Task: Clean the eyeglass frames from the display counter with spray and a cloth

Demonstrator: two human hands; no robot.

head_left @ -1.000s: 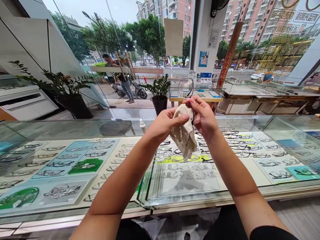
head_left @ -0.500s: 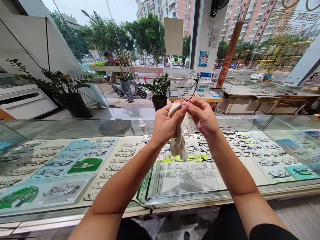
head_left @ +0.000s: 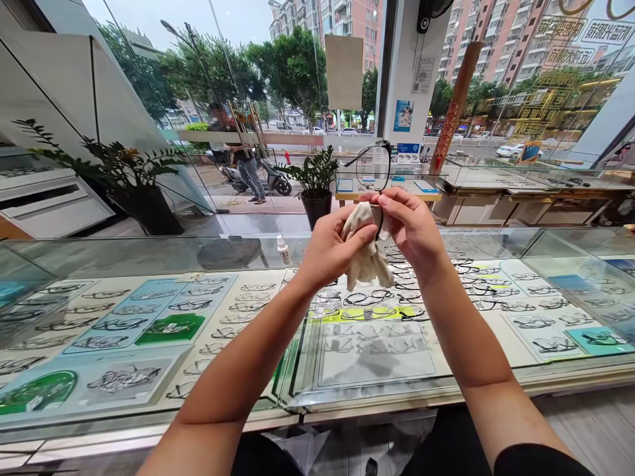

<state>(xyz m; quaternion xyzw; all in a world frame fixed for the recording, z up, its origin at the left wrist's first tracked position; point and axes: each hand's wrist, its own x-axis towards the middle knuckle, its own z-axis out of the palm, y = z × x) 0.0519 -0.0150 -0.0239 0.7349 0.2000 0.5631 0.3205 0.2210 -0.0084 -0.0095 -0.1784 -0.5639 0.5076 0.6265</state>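
Observation:
My left hand (head_left: 333,246) is closed on a crumpled pale cloth (head_left: 368,266), which hangs below the fingers over the glass counter. Beside it, my right hand (head_left: 411,221) pinches a pair of dark-rimmed glasses (head_left: 389,166) near the middle of the frame. One round lens stands upright above the fingers, with a temple arm pointing left. The cloth wraps round the lower part of the glasses, so the other lens is mostly hidden. Both hands are close together, raised above the display.
A small white bottle (head_left: 283,251) stands on the glass counter (head_left: 233,246), left of my hands. Rows of glasses lie inside the case. Behind are a potted plant (head_left: 316,182), a stool, another display table (head_left: 387,196) and a window. A person (head_left: 245,165) stands outside near a scooter.
The glasses have turned, so a temple arm now shows at the left of the raised lens. The cloth has shifted right and bunched up, and my right hand has moved slightly right.

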